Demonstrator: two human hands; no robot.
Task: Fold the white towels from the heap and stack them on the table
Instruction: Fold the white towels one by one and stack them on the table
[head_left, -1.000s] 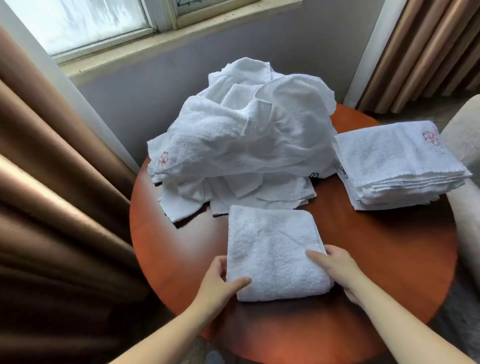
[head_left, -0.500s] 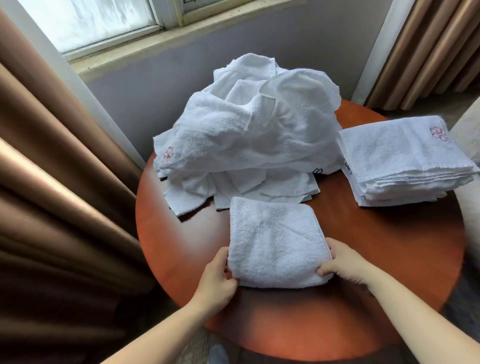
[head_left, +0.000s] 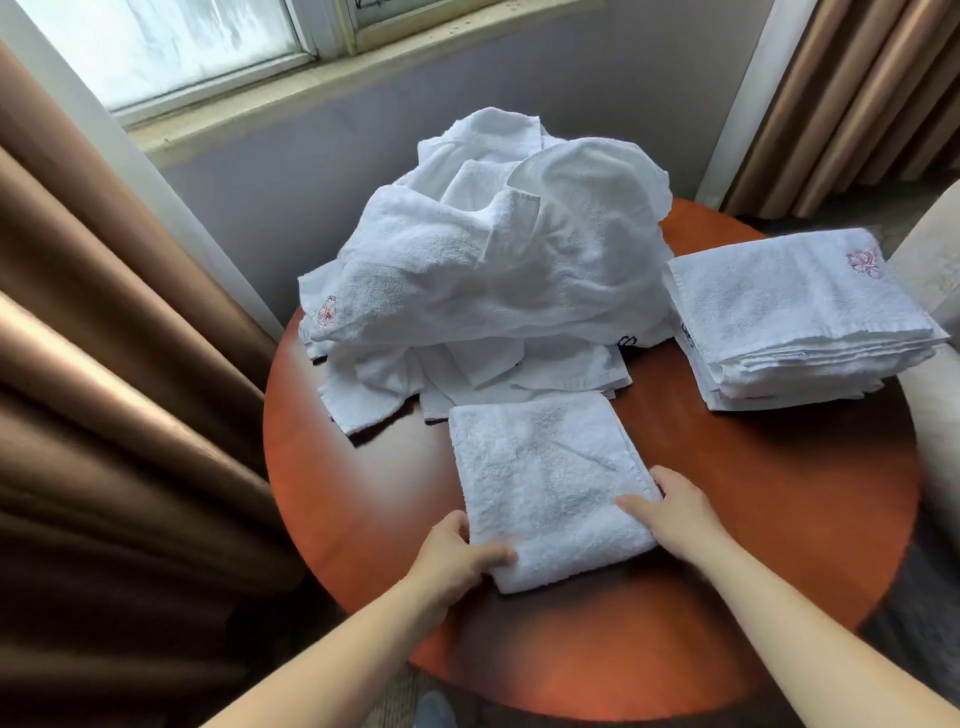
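Head view.

Item: folded towel (head_left: 545, 483), one, white terry, lying flat at 6 o'clock on the round table (head_left: 753, 493).
- Handling, judged: light, soft and limp, with a grippy pile. It would likely sag and open if lifted by one edge, so take it at both side edges near the front fold.
- Left hand (head_left: 457, 556): pinches the near-left corner, thumb on top.
- Right hand (head_left: 675, 509): pinches the right edge, thumb on top, fingers tucked at the side.

Item: heap (head_left: 493, 270), one, at 12 o'clock, touching the folded towel's far edge. Towel count cannot be told.

Item: stack (head_left: 795, 317), one, at 3 o'clock, several layers, exact number unclear.
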